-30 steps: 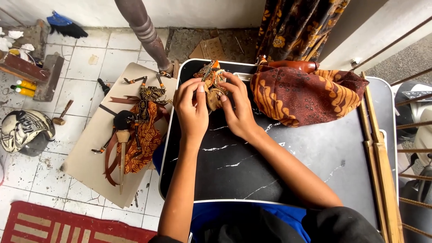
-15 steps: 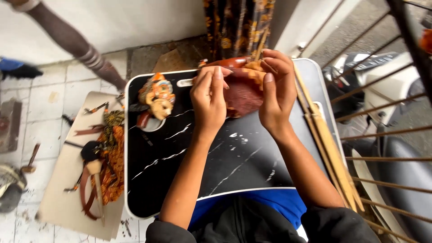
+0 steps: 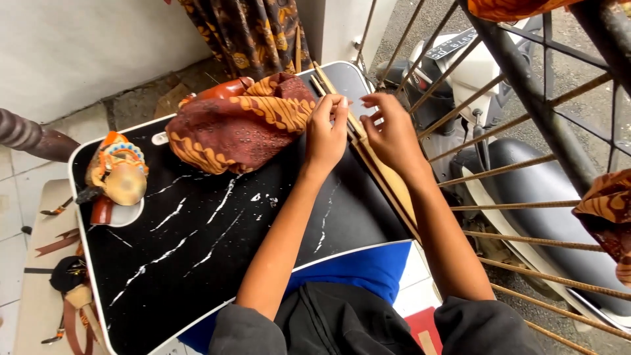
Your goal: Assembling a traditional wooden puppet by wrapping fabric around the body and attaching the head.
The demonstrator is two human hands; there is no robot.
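Sticks (image 3: 368,148) at worktop (image 3: 197,243) edge: left hand (image 3: 325,135) and right hand (image 3: 394,131) pinch them; batik-wrapped puppet (image 3: 240,121) lies left of grip, unattached

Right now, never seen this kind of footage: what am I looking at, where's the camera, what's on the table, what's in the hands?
There is no machine here, just a person working with two bare hands. The single picture comes from a camera worn on the person's head, looking down past their arms.

The surface is a small black tabletop with white marble-like streaks. On it lie a bundle of brown and orange batik cloth wrapped over a reddish wooden piece, and at the far left a painted puppet head with an ornate headdress. A bunch of thin wooden rods runs along the table's right edge.

The left hand and the right hand both meet at those rods, fingertips pinching them near the top. More puppet parts lie on a board on the floor at left. Metal railings and a parked scooter are on the right.
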